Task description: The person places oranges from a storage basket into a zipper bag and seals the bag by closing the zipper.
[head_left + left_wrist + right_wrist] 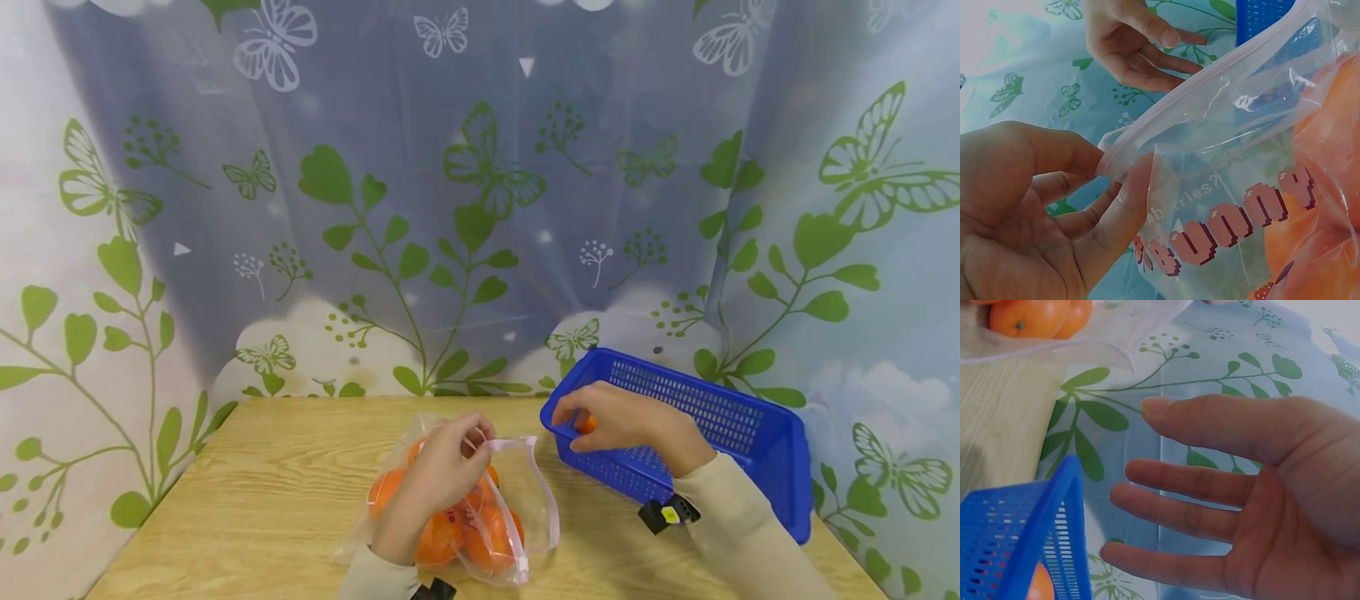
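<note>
My left hand (pixel 446 471) pinches the upper edge of a clear zip bag (pixel 538 508) between thumb and fingers. Several oranges (pixel 491 542) sit inside the bag on the table; in the left wrist view, red "BUNNY" lettering (pixel 1235 215) runs across its plastic. My right hand (pixel 622 418) is over the near left end of a blue plastic basket (pixel 783 467). Its fingers are spread apart with nothing between them in the right wrist view. One orange (pixel 587 424) shows in the basket, partly hidden behind that hand.
The wooden table (pixel 285 475) carries both the bag and, at its right side, the basket. A curtain (pixel 480 267) with green leaves and butterflies hangs directly behind the table's far edge and down both sides.
</note>
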Motion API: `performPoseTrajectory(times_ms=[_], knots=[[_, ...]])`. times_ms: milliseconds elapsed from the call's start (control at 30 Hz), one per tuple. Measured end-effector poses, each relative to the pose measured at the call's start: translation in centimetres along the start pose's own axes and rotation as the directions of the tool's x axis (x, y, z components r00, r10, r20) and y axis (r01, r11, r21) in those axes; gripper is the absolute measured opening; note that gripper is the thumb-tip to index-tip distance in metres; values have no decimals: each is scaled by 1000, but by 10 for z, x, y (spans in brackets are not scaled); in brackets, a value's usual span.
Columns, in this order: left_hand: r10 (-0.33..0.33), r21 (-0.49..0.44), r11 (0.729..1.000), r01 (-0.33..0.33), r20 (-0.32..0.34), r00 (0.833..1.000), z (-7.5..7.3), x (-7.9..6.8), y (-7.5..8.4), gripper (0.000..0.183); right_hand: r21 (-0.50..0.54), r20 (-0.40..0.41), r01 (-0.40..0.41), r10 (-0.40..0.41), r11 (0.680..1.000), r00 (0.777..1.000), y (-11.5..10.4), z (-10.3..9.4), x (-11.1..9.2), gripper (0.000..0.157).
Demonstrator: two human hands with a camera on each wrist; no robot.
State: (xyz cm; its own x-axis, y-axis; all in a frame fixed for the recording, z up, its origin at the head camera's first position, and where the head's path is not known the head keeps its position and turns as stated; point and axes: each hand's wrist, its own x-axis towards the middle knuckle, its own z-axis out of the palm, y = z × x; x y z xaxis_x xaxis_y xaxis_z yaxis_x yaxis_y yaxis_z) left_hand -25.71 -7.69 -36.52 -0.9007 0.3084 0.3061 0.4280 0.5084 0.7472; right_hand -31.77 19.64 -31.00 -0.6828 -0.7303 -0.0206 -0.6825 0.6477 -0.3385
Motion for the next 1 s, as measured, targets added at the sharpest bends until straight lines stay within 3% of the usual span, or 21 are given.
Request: performPoseTrajectory(times_ms=[500,733,1000], knots=[[1,-15,1000,-1,4,1000,0,-1,0,7,-87,43,-85,89,993,995,19,-14,1,30],[1,-14,1000,-1,4,1000,-1,-1,0,5,-40,76,-139,142,989,987,31,-20,0,28],[5,-19,1000,-5,3,1000,-1,0,-1,6,-117,78,-126,135,985,988,50,-23,4,25]])
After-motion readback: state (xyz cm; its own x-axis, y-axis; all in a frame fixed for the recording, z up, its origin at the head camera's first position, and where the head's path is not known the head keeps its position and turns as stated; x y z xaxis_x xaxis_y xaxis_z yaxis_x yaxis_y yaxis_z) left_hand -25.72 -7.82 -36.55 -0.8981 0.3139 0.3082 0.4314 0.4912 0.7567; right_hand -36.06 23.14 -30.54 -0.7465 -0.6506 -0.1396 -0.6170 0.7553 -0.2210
